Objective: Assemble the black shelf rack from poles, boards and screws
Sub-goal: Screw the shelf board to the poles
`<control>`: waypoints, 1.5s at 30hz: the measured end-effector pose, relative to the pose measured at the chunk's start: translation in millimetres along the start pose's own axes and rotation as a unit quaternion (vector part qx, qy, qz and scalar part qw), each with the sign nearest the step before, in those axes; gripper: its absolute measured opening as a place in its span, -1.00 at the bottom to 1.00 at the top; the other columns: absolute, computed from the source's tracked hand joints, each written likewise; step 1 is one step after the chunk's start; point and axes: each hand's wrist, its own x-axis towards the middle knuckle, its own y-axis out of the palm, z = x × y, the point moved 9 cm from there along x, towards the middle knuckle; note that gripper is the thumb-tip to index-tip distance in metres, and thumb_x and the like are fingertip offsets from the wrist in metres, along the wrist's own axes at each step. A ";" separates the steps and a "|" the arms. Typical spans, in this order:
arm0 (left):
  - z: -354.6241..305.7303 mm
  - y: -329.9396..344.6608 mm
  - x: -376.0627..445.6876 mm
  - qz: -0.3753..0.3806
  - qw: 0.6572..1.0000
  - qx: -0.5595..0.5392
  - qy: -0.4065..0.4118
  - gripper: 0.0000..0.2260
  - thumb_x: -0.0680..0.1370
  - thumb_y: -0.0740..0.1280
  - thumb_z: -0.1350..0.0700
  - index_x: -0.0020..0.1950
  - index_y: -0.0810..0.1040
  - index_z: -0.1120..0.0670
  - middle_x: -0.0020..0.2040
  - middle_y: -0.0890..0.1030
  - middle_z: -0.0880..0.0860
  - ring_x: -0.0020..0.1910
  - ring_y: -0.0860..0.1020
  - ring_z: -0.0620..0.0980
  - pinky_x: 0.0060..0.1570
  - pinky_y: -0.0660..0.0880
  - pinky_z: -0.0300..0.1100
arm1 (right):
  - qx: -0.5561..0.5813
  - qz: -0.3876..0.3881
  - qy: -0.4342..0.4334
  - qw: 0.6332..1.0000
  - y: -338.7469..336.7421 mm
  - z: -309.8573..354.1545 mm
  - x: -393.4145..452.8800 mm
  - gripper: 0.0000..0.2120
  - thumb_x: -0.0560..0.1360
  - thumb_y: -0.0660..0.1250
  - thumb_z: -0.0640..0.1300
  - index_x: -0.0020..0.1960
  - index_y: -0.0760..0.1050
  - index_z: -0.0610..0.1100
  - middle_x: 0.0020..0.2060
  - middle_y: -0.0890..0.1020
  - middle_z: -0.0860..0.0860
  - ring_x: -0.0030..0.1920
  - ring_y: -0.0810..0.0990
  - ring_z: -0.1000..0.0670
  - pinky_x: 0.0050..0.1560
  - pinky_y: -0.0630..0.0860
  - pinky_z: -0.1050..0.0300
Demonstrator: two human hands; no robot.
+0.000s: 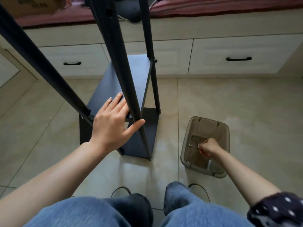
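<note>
The black shelf rack stands on the floor in front of me with two boards fitted: an upper board [124, 76] and a lower board [147, 128]. Long black poles rise from it toward the camera, the nearest pole [119, 63] running through the middle. My left hand [111, 123] reaches flat toward this pole, fingers straight over the upper board, thumb touching the pole. My right hand [209, 147] is down inside a translucent brown plastic bin [193, 128], fingers pinching a small metal tool or screw [198, 143]. A washer [190, 144] lies on the bin's bottom.
White drawers with black handles [239, 58] run along the back under a maroon cushion [213, 5]. A cardboard box [32, 5] sits at the top left. My knees in blue jeans [180, 208] fill the bottom. Beige tiled floor [246, 104] surrounds the rack.
</note>
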 end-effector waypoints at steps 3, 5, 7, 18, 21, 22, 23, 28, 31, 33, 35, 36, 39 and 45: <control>-0.7 0.8 0.2 -0.014 1.000 0.003 0.005 -0.34 0.61 0.08 -0.34 0.47 0.45 0.12 0.50 0.42 0.09 0.54 0.30 0.10 0.48 0.29 0.15 | -0.060 -0.036 -0.016 0.997 -0.1 1.9 13.8 -0.83 0.57 0.30 -0.18 -0.11 0.54 -0.29 -0.14 0.59 -0.23 -0.02 0.62 -0.24 -0.07 0.50 0.01; -1.1 1.5 0.0 -0.019 1.000 0.005 0.008 -0.34 0.61 0.08 -0.34 0.47 0.45 0.12 0.50 0.42 0.08 0.53 0.30 0.10 0.48 0.29 0.14 | -0.086 -0.037 -0.015 0.995 3.1 1.2 23.6 -0.76 0.60 0.28 -0.11 -0.04 0.53 -0.30 -0.04 0.61 -0.25 0.07 0.60 -0.27 -0.04 0.49 0.00; -2.4 -0.4 -0.2 -0.028 1.000 0.005 0.010 -0.35 0.61 0.10 -0.33 0.47 0.45 0.12 0.49 0.42 0.09 0.53 0.31 0.11 0.48 0.28 0.13 | -0.093 -0.036 -0.011 0.995 6.8 -2.1 31.1 -0.71 0.62 0.25 -0.08 -0.01 0.53 -0.32 0.03 0.62 -0.26 0.07 0.60 -0.27 -0.04 0.49 0.00; -4.5 -1.9 0.9 -0.035 0.999 -0.001 0.001 -0.38 0.60 0.14 -0.31 0.42 0.50 0.14 0.47 0.45 0.09 0.51 0.34 0.12 0.47 0.31 0.13 | -0.223 -0.069 -0.046 0.971 22.4 1.6 36.9 -0.82 0.61 0.14 -0.21 -0.03 0.50 -0.22 0.10 0.62 -0.25 0.13 0.59 -0.24 -0.01 0.47 0.02; -4.5 -1.1 1.5 -0.024 1.000 -0.008 -0.006 -0.36 0.60 0.11 -0.33 0.46 0.47 0.12 0.49 0.43 0.06 0.53 0.31 0.10 0.49 0.27 0.10 | -0.238 -0.066 -0.066 0.967 19.0 4.5 33.1 -0.84 0.61 0.18 -0.18 -0.05 0.50 -0.21 0.08 0.62 -0.24 0.12 0.58 -0.24 -0.02 0.48 0.02; -3.8 -0.9 1.7 -0.019 1.000 -0.013 -0.010 -0.35 0.60 0.10 -0.34 0.47 0.45 0.10 0.50 0.41 0.05 0.54 0.29 0.08 0.50 0.25 0.08 | -0.235 -0.066 -0.075 0.967 16.2 5.9 30.2 -0.83 0.61 0.21 -0.13 -0.08 0.48 -0.19 0.06 0.62 -0.24 0.11 0.58 -0.25 -0.03 0.49 0.02; -3.3 -0.1 2.1 -0.011 1.000 -0.020 -0.013 -0.35 0.59 0.10 -0.35 0.49 0.43 0.08 0.51 0.39 0.03 0.55 0.27 0.07 0.51 0.23 0.07 | -0.229 -0.069 -0.084 0.967 12.2 7.0 26.7 -0.81 0.61 0.23 -0.09 -0.12 0.45 -0.19 0.04 0.61 -0.24 0.08 0.59 -0.25 -0.06 0.49 0.02; -1.4 1.4 4.9 0.020 0.999 -0.033 -0.019 -0.33 0.58 0.08 -0.37 0.53 0.37 0.03 0.54 0.35 0.00 0.57 0.22 0.03 0.53 0.14 0.00 | -0.179 -0.111 -0.120 0.970 -9.6 16.6 -11.2 -0.70 0.57 0.25 -0.01 -0.24 0.43 -0.18 -0.21 0.61 -0.17 -0.21 0.57 -0.18 -0.23 0.48 0.06; -2.7 0.8 5.1 0.029 0.999 -0.029 -0.021 -0.32 0.57 0.07 -0.39 0.54 0.36 0.02 0.53 0.35 0.01 0.57 0.21 0.04 0.51 0.10 -0.04 | -0.112 -0.139 -0.174 0.968 -17.1 38.2 -46.7 -0.76 0.57 0.22 -0.02 -0.18 0.42 -0.15 -0.28 0.57 -0.08 -0.28 0.54 -0.11 -0.32 0.42 0.07; -2.6 0.7 5.2 0.038 0.999 -0.025 -0.022 -0.30 0.56 0.05 -0.40 0.54 0.35 0.02 0.54 0.35 0.00 0.58 0.20 0.04 0.50 0.09 -0.05 | -0.045 -0.129 -0.222 0.965 -16.6 63.5 -72.2 -0.80 0.59 0.20 -0.06 -0.16 0.40 -0.13 -0.28 0.56 -0.06 -0.25 0.54 -0.10 -0.32 0.38 0.08; -2.6 -0.1 5.3 0.045 0.998 -0.020 -0.024 -0.29 0.56 0.03 -0.41 0.55 0.34 0.01 0.54 0.34 -0.01 0.58 0.19 0.03 0.50 0.08 -0.07 | 0.045 -0.094 -0.265 0.958 -9.4 93.3 -97.8 -0.85 0.62 0.16 -0.11 -0.07 0.41 -0.15 -0.21 0.60 -0.06 -0.19 0.57 -0.04 -0.29 0.42 0.17; -2.8 -0.6 5.3 0.048 0.998 -0.017 -0.025 -0.29 0.55 0.02 -0.42 0.55 0.34 0.00 0.55 0.33 -0.02 0.58 0.19 0.03 0.50 0.09 -0.07 | 0.080 -0.072 -0.283 0.953 -3.4 108.8 -111.2 -0.86 0.64 0.13 -0.12 -0.03 0.40 -0.14 -0.18 0.62 -0.05 -0.16 0.58 0.02 -0.26 0.44 0.26; -2.2 -1.3 5.4 0.059 0.998 -0.019 -0.026 -0.28 0.55 -0.02 -0.43 0.56 0.31 -0.03 0.56 0.30 -0.05 0.59 0.17 0.02 0.52 0.12 -0.04 | 0.147 0.020 -0.314 0.938 30.8 152.9 -144.8 -0.84 0.68 0.03 -0.05 0.02 0.35 -0.06 -0.09 0.65 -0.02 -0.05 0.61 0.10 -0.10 0.52 0.23; -1.3 -1.8 5.9 0.065 0.997 -0.036 -0.030 -0.28 0.53 -0.03 -0.44 0.57 0.29 -0.07 0.58 0.27 -0.10 0.60 0.14 -0.01 0.53 0.10 -0.05 | 0.182 0.096 -0.291 0.934 85.3 197.9 -163.8 -0.81 0.68 0.00 0.00 0.04 0.33 -0.05 -0.15 0.57 0.01 -0.11 0.55 0.11 -0.10 0.44 0.15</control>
